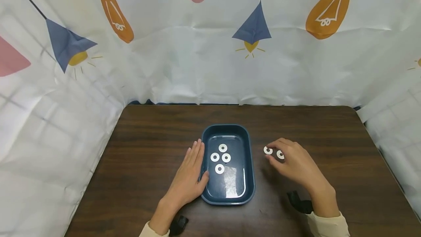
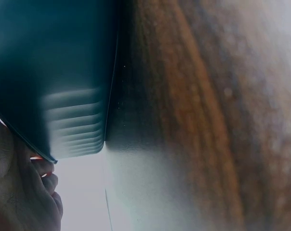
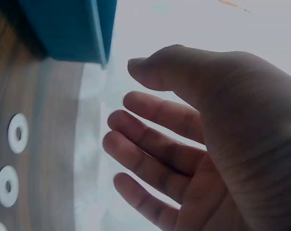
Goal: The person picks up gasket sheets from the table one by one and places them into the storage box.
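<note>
A dark blue rectangular tray (image 1: 228, 202) stands mid-table, with several flat white washers (image 1: 219, 169) lying on its floor. My left hand (image 1: 187, 176) rests against the tray's left side, fingers straight and thumb over the rim. To the tray's right, my right hand (image 1: 296, 160) hovers above the table with thumb and fingers apart, nothing between them. Just under its fingertips lies one white washer (image 1: 268, 150), and another washer (image 1: 280, 154) is partly covered by the hand. The right wrist view shows a washer (image 3: 18, 133) on the wood, more beside it, and the loosely bent fingers (image 3: 150, 159).
The brown wooden table (image 1: 148, 138) has a straight far edge. Behind it and at both sides hangs a white curtain (image 1: 197, 68) printed with lamps and bulbs. A dark strap (image 1: 299, 203) sits by the right wrist, another dark piece (image 1: 179, 225) by the left.
</note>
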`<state>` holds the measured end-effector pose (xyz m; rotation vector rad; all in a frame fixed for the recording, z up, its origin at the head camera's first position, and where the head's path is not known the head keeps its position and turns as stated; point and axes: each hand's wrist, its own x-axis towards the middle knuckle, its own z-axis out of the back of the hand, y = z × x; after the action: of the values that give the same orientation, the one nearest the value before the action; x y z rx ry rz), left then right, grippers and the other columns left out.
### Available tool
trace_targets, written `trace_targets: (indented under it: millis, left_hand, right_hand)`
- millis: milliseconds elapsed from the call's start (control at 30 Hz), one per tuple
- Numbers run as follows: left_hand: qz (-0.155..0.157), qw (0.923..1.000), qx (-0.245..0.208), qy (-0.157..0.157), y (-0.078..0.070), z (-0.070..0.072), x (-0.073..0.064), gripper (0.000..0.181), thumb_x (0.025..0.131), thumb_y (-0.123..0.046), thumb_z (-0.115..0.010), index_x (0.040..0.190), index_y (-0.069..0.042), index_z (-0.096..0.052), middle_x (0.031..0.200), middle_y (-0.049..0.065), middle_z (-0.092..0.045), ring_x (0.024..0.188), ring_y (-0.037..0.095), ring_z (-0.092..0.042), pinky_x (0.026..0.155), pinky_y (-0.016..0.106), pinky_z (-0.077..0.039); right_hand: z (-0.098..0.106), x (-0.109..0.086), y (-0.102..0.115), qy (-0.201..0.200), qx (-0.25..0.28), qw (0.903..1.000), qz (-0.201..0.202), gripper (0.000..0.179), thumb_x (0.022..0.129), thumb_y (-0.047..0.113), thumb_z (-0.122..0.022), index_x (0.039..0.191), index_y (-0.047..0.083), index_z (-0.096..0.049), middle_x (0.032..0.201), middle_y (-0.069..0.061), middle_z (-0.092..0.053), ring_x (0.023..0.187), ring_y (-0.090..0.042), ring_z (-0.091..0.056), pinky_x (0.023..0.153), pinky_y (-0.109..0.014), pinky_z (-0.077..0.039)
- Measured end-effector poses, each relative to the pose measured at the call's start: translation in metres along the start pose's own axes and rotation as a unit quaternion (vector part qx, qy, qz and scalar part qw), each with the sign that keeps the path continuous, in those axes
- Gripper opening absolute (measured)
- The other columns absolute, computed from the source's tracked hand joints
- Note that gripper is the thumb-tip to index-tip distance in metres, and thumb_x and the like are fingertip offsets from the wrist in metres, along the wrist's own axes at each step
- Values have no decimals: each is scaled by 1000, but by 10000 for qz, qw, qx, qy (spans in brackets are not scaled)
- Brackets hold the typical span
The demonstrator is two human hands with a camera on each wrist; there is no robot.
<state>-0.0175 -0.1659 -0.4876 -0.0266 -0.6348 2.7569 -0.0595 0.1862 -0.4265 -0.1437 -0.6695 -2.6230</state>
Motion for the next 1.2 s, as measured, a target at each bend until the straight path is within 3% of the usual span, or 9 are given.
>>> trace_targets:
  millis: [167,367,600,767,933,1033,1200]
  left_hand:
    - [40,9999,-8,131,1,0,2,93,100,-31,-64,172,-16,-6,182,1,-4,169,17,0,136,52,-18]
    - [66,9999,42,76,1,0,3,93,100,-31,-65,172,-15,-9,182,2,-6,169,18,-2,136,52,-19]
    - [40,9999,4,96,1,-1,2,93,100,-32,-65,172,-16,-8,182,1,-5,169,17,-1,136,52,-20]
    - [52,9999,-21,130,0,-1,2,93,100,-33,-65,172,-17,-7,182,0,-4,169,16,0,138,45,-14]
    - [92,9998,-32,178,0,0,2,93,101,-33,-64,172,-18,-6,182,-1,-2,169,15,1,138,36,-5]
    - [91,9998,-38,166,0,1,2,93,101,-32,-64,172,-17,-6,182,-1,-2,169,16,0,138,39,-8]
    - [58,9998,-48,167,1,2,2,93,101,-31,-64,172,-16,-7,182,1,-4,169,17,-1,138,45,-13]
  right_hand:
    - [-4,-9,-12,-195,-305,9992,-145,31,86,18,-85,114,8,-77,110,-8,-76,89,-28,-72,77,-49,-58]
    - [-1,-17,-35,54,-360,9976,-589,34,89,19,-83,119,7,-75,116,-13,-74,94,-33,-73,79,-56,-59]
    - [1,-31,-60,271,-410,9941,-962,34,88,23,-84,117,6,-75,115,-15,-74,78,-20,-65,67,-44,-54]
    - [-2,-39,-72,489,-333,9920,-1117,34,91,24,-82,118,6,-74,115,-16,-72,90,-28,-69,72,-51,-57]
    - [-2,-42,-80,832,-258,9859,-1428,35,90,28,-83,116,5,-74,112,-17,-70,94,-31,-70,75,-56,-58]
    - [-3,-42,-82,1013,-232,9830,-1514,35,90,30,-82,112,5,-75,107,-14,-71,92,-27,-69,75,-54,-59]
    - [-9,-39,-81,950,-315,9821,-1595,28,90,26,-82,106,5,-75,101,-11,-74,91,-28,-71,76,-55,-59]
